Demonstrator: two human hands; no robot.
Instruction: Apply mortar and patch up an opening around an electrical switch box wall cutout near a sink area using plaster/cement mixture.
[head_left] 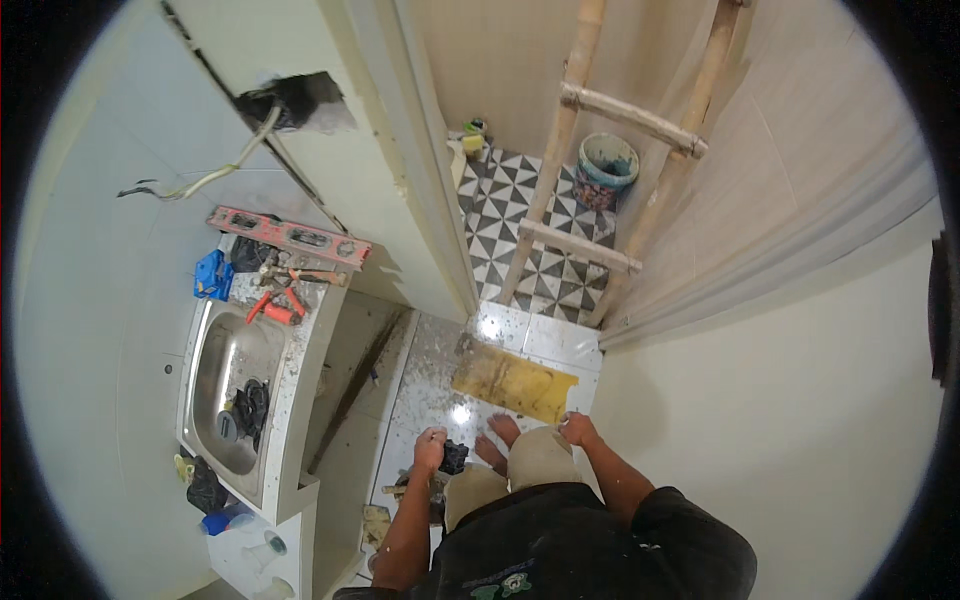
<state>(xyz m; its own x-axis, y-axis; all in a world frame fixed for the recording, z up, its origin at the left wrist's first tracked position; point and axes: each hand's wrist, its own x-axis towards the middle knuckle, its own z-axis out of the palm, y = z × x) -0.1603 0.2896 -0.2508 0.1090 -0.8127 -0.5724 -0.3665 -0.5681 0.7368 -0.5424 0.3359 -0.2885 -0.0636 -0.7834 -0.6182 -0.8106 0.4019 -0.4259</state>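
Black bag (455, 459) at left hand (430, 450), over tiled floor (425, 385).
Left fingers clamped on the bag, beside the left knee (474, 490). Right hand (577, 430) near the other knee, fingers curled; cannot tell whether gripping anything. Yellow sheet (525, 386) lies ahead of the feet (503, 430); level (290, 238) on the counter beyond the sink (222, 365).

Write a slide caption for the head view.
Left hand beside a black bundle, right hand near a yellow sheet; ladder ahead, sink at left.
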